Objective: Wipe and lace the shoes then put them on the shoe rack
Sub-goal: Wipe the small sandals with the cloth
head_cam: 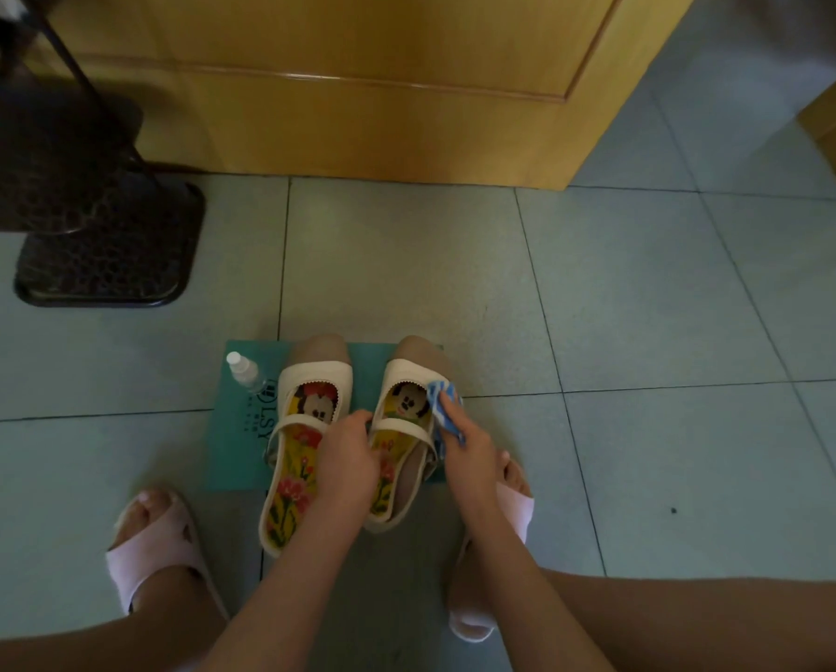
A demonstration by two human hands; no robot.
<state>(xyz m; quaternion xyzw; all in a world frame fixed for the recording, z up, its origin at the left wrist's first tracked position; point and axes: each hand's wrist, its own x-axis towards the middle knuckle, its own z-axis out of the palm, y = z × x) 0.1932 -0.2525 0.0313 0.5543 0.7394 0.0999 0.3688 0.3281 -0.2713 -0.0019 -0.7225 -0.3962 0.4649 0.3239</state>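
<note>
Crouching in pink slippers (156, 550), the person pinches the strap of one shoe (403, 373) with the left hand (350, 458), while the right hand (471, 453) grips a blue cloth (442, 397) against its outer edge; the other shoe (316, 375) sits beside it on a green mat (239, 453), a small bottle (246, 373) further back, a wooden door (382, 89) beyond

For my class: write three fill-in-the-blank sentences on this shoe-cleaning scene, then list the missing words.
The right hand presses a blue checked ____ against the right-hand shoe.
The left hand holds that shoe by its ____.
The bottle stands on the mat, to the ____ of the left-hand shoe.
Missing words: cloth; strap; left.
</note>
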